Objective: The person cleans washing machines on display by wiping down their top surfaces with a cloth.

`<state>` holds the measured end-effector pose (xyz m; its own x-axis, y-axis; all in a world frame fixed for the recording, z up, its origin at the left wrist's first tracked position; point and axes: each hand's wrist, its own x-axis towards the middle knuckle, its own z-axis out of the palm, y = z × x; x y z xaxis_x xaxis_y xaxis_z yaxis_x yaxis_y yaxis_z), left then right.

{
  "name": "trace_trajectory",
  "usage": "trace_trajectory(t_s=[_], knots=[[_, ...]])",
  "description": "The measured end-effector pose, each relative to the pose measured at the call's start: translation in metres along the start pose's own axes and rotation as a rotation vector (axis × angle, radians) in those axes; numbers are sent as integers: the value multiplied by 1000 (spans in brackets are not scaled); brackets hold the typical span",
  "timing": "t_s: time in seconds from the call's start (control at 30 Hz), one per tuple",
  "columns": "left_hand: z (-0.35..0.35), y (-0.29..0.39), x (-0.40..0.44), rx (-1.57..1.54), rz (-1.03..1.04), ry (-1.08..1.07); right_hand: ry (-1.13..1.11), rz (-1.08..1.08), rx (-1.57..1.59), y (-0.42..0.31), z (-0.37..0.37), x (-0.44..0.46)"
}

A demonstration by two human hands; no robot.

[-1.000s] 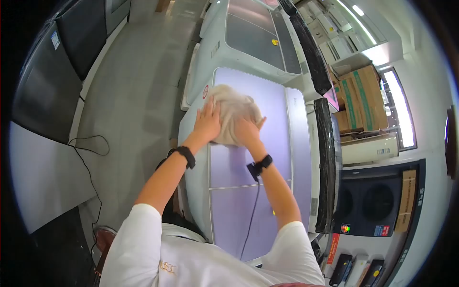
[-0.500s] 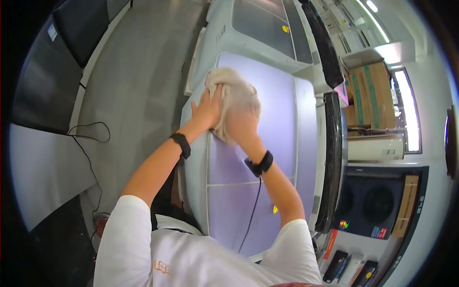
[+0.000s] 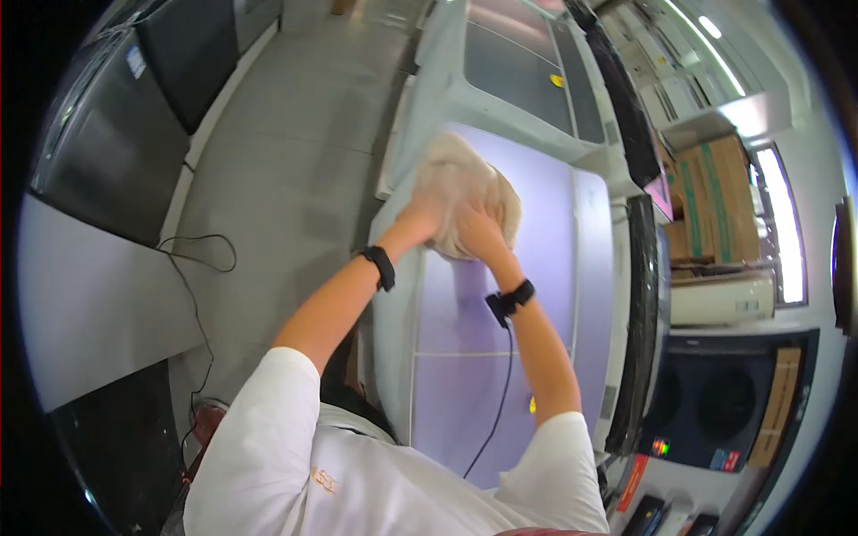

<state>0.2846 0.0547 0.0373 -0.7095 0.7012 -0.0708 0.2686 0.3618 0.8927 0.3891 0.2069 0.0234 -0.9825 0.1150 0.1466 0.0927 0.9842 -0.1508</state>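
A bunched beige cloth (image 3: 502, 204) lies on the far part of a smooth, pale purple panel (image 3: 545, 268) on top of a white appliance. My left hand (image 3: 427, 213) is on the cloth's left side, its fingers blurred and partly lost in the folds. Close beside it, my right hand (image 3: 481, 230) grips the cloth's near right part, fingers bent into the fabric. Each wrist wears a black band, and a thin dark cable (image 3: 500, 406) runs from the right wristband (image 3: 511, 302) down across the panel.
Another appliance with a dark lid (image 3: 517, 76) stands beyond. Black wrapped edging (image 3: 642, 313) runs along the right, near stacked cardboard boxes (image 3: 715, 196). Dark appliances (image 3: 116, 134) line the left across a grey floor aisle (image 3: 286, 170). A loose black cable (image 3: 201, 313) hangs at left.
The whole view has shifted, so the surroundings sit farther right and lower. Both hands and the cloth have moved slightly toward the panel's far edge, with the cloth bunched differently.
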Motion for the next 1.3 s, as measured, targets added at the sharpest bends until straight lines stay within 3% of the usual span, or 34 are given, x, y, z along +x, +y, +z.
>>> trace_trajectory(t_s=[0.03, 0.17, 0.2, 0.27, 0.33, 0.43, 0.57, 0.63, 0.83, 0.9, 1.03, 1.13, 1.2, 1.3], knots=[[-15, 16, -11, -13, -28, -34, -111, 33, -74, -24, -41, 6], [-30, 39, -13, 163, -38, -168, -363, 103, -236, -5, -55, 27], [-31, 44, -10, 83, -6, -149, -263, 304, -110, -19, -63, 28], [-30, 44, 0, 208, 63, -203, -306, 273, -154, -31, -80, 28], [-20, 31, 5, 122, -8, -130, -369, 18, -606, 5, -31, 46], [-12, 32, -15, 92, 26, -10, -310, 168, -444, -43, -75, 32], [8, -7, -31, 189, 85, -128, -166, 138, -316, -43, -58, 4], [20, -38, -36, 116, 293, -146, -75, 148, -184, -40, -37, -15], [8, -30, -128, 206, 228, -288, -63, 144, -137, -101, -51, -87], [6, -24, -164, 281, 128, -341, -20, 164, -72, -123, -51, -112], [7, -22, -233, 316, 127, -346, 86, 175, -32, -163, -46, -167], [36, -104, -251, 454, 415, -434, 168, 173, -46, -194, -53, -205], [-1, -66, -283, 289, 311, -569, 233, 158, -67, -214, -57, -226], [-39, -27, -313, 175, 278, -584, 225, 215, -40, -250, -72, -252]])
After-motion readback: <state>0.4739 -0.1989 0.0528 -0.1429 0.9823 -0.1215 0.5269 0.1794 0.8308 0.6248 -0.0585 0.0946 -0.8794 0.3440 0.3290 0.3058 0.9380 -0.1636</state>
